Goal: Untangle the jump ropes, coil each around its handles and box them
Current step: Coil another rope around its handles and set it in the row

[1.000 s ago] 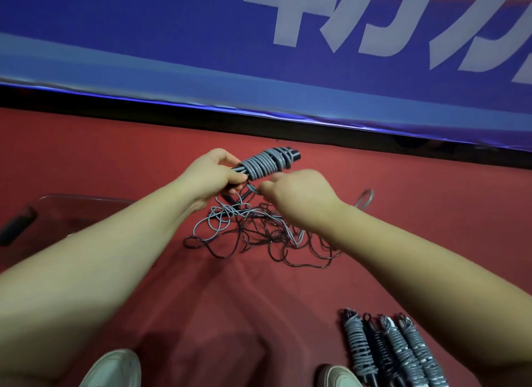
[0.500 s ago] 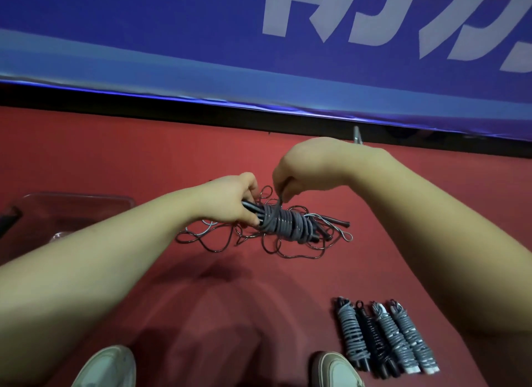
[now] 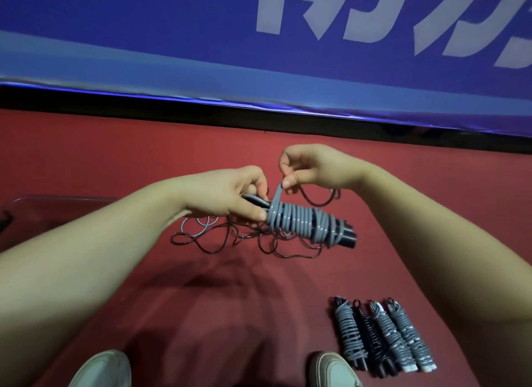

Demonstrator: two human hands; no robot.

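At the far left a clear box sits on the red floor, its rim hard to make out, though it is probably open-topped. The left hand grips the bare handle ends of the jump rope bundle, whose long axis runs from that hand down to the right, above the tangled ropes. Just over the bundle's left end, the right hand pinches the last grey loop upward; it is the nearer hand for tucking it. Four coiled bundles lie lower right, well apart, with open floor between.
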